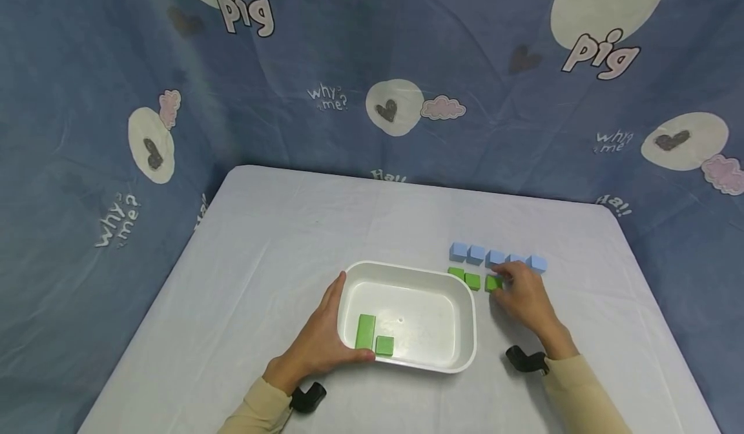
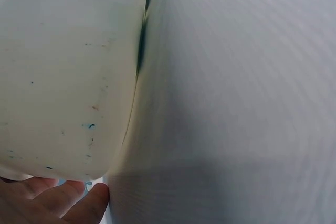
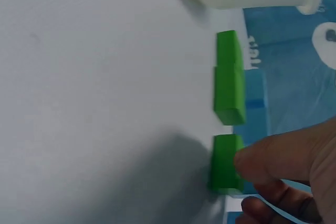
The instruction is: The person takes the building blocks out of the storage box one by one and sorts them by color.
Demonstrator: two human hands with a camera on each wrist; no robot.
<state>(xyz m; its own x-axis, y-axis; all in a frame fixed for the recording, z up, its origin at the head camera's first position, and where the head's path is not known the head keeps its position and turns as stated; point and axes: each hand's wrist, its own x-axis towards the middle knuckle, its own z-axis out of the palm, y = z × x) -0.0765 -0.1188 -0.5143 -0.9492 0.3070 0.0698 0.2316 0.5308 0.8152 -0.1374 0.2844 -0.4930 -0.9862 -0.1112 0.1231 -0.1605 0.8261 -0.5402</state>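
Observation:
A shallow white plastic tray (image 1: 424, 301) lies on the table, holding a long green block (image 1: 365, 332) and a small green cube (image 1: 385, 345) near its front left corner. My left hand (image 1: 320, 340) holds that corner, thumb on the front rim and fingers along the left side. In the left wrist view, the fingertips touch the tray wall (image 2: 63, 103). To the tray's right, my right hand (image 1: 523, 298) pinches a green block (image 3: 226, 163) at the right end of a short row. Two more green blocks (image 1: 472, 281) stand left of it.
Behind the green row runs a row of several light blue cubes (image 1: 476, 255), partly covered by the right hand. A white cloth (image 1: 279, 240) covers the table. Blue printed fabric (image 1: 325, 143) hangs along the back and sides.

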